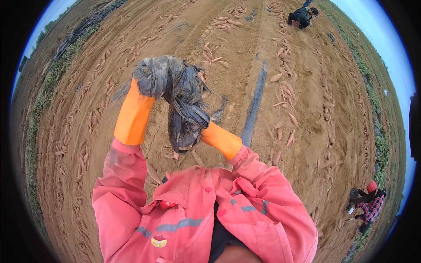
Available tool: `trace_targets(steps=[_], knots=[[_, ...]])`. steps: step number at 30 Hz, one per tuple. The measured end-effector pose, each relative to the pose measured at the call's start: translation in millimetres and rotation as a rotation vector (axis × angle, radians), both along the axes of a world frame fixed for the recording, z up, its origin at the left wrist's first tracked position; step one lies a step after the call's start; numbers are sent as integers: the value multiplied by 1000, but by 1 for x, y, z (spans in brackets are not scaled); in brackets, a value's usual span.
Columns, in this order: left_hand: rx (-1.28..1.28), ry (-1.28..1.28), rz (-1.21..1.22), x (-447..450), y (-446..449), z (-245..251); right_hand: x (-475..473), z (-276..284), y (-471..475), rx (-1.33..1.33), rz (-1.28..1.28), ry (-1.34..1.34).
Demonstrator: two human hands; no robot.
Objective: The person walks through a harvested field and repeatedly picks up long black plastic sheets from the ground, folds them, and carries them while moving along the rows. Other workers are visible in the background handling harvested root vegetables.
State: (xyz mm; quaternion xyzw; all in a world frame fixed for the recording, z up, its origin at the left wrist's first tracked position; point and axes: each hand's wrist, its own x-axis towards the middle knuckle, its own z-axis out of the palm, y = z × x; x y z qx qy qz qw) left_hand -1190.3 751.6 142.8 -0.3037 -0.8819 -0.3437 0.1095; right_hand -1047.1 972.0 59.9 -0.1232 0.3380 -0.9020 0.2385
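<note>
A crumpled bundle of black plastic mulch film [185, 98], dusted with soil, hangs between my two hands in front of my chest. My left hand [134, 113], in an orange rubber glove, is raised higher, with film wrapped over its fingers. My right hand [222, 139] wears a matching glove and grips the lower right side of the bundle. Film covers the fingers of both hands. Loops of the film droop between the gloves over bare soil. Past my right forearm, a flat strip of mulch film [256, 102] lies along the ground.
Rows of dug sweet potatoes [286, 90] run along the sandy field [236, 75]. A smaller film scrap [218, 111] lies just beyond my right hand. One person [301, 17] crouches at the far right; another person [370, 207] bends low near the right edge.
</note>
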Motion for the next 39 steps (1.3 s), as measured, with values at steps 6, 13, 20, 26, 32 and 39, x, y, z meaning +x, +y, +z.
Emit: trace_targets(steps=[6, 13, 20, 26, 32, 39], knots=[[432, -52, -262, -2, -9, -23, 17, 32, 36, 380, 165, -16], [-87, -229, -318, 64, 48, -49, -7, 128, 52, 808, 33, 398], [687, -1087, -548, 117, 62, -30, -36, 184, 61, 1579, 190, 836], [689, -1211, -422, 145, 68, -11, -27, 176, 69, 1379, -197, 1147], [431, -758, -502, 151, 68, -29, -59, 173, 66, 1530, 295, 565], [-24, 158, -31, 188, 35, -14, -103, 57, 85, 419, 362, 107]])
